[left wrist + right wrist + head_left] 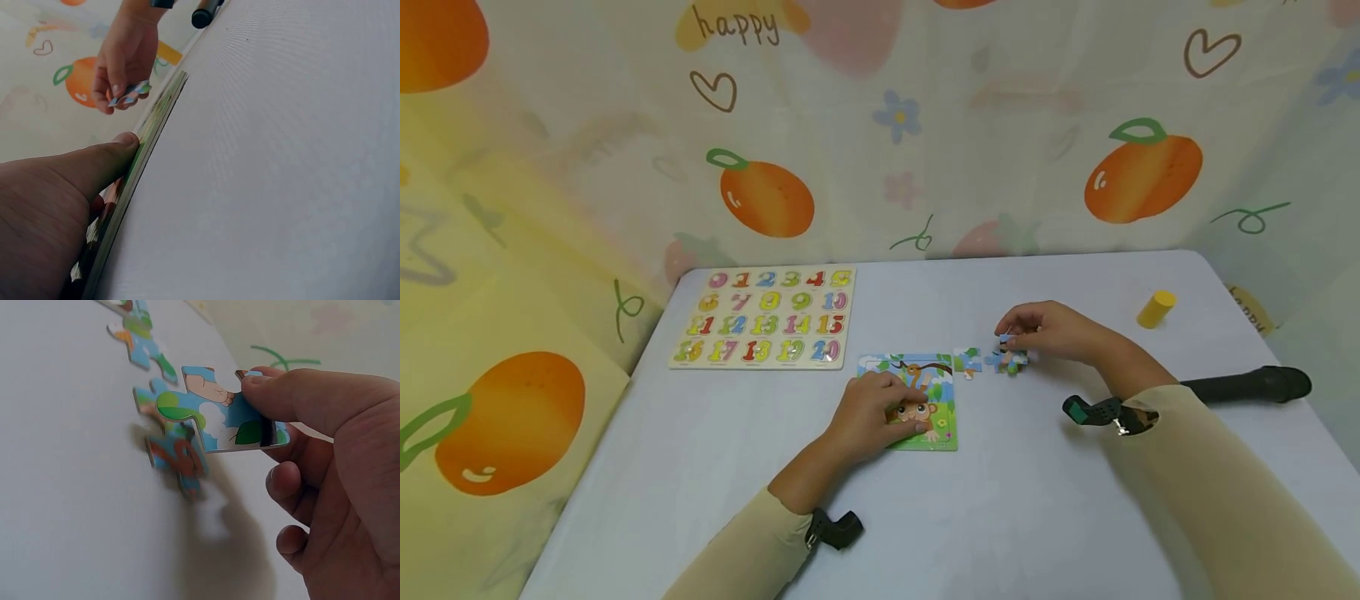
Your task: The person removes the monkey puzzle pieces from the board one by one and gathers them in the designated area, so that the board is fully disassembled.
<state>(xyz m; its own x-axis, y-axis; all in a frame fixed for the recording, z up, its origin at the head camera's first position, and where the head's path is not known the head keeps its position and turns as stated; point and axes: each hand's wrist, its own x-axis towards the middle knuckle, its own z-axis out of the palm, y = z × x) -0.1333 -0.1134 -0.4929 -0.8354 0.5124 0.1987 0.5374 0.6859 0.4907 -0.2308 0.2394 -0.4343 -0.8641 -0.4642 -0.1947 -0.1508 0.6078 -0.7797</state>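
My left hand (868, 417) rests on a square jigsaw puzzle (945, 417) with a cartoon monkey picture. In the left wrist view its thumb (103, 164) lies along the puzzle's near edge. To the right, my right hand (1056, 335) pinches a jigsaw piece (219, 422) between thumb and fingers, above the table. That piece shows a foot, a white cloud and green leaves on blue. Loose jigsaw pieces (178, 456) lie beneath it, partly overlapped by the held one. Another loose piece (967, 360) lies against or close beside the puzzle's right edge; I cannot tell which.
A number board (760, 318) with colourful digits lies at the back left of the white table (1000, 508). A yellow cylinder (1156, 309) stands at the back right. Under and beyond the right forearm lies a black microphone-like object (1247, 385). A printed curtain (925, 167) hangs behind.
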